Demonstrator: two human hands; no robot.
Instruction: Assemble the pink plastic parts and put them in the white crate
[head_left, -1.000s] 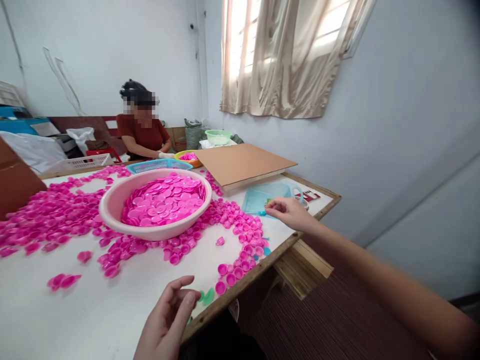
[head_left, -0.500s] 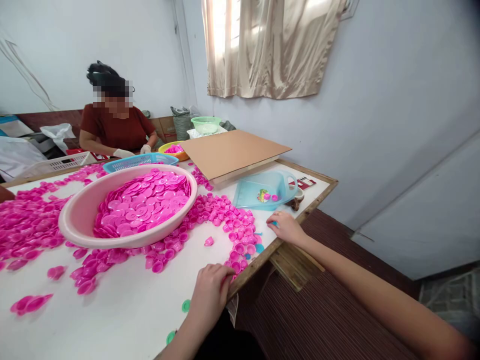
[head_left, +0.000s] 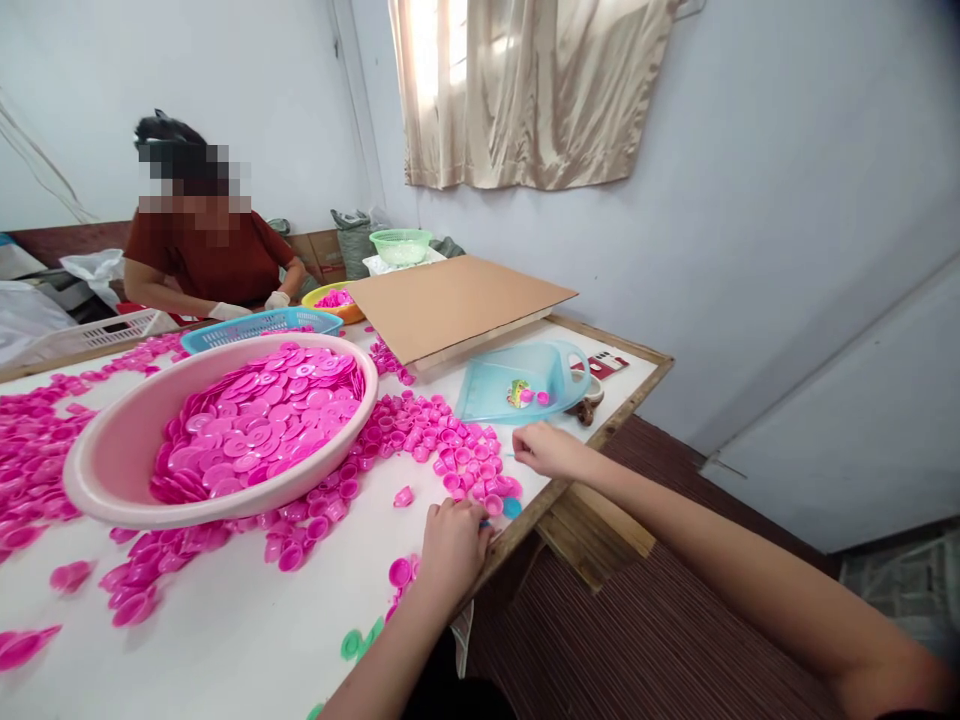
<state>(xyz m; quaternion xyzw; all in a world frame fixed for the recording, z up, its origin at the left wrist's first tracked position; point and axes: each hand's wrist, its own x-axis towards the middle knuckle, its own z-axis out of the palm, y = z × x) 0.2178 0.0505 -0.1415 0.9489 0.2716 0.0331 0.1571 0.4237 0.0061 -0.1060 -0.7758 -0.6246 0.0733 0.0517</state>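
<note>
Head view: both hands rest at the tabletop [head_left: 247, 640] edge. The left hand [head_left: 450, 545], fingers curled, seems to pinch a blue cap [head_left: 485, 523]. The right hand [head_left: 546, 450], loosely closed, touches pink caps [head_left: 450, 450] lying just left of it.

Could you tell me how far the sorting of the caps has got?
Done: the pink basin holds a heap of flat pink discs, and the blue scoop holds a few odd pieces. In hand: the left hand and right hand rest on the pink caps by the table edge; neither grip is readable. Left: many caps lie loose around the basin, plus some green caps.
</note>
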